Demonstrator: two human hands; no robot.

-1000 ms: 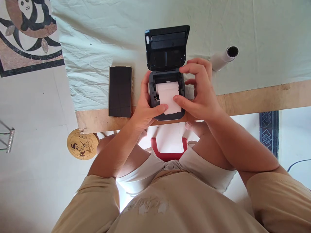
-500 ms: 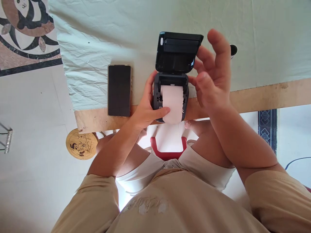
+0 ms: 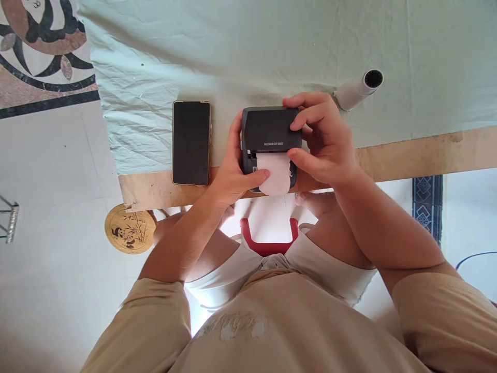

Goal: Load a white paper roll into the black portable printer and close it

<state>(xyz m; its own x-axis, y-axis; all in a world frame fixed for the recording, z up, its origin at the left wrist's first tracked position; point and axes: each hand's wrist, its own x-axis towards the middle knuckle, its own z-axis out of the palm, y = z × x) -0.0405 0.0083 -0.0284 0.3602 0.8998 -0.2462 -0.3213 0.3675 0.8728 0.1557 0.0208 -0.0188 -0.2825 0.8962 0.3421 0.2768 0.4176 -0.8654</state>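
Observation:
A small dark label printer [image 3: 269,132] sits near the table's front edge with its lid closed. A strip of white paper [image 3: 276,175] sticks out of its front slot. My left hand [image 3: 233,173] grips the printer's left side, thumb pressed on the paper. My right hand [image 3: 324,140] wraps the printer's right side, fingers lying on the lid's far right corner and thumb at the front by the paper.
A black phone [image 3: 191,142] lies face up left of the printer. A white paper roll [image 3: 357,89] lies to the right on the pale green cloth [image 3: 155,62]. The wooden table edge [image 3: 419,153] runs along the front. A red stool [image 3: 269,243] shows below.
The printer's lid, standing open before, is now shut. My right hand rose to the lid and came down onto it. The paper end stays out of the front under my left thumb.

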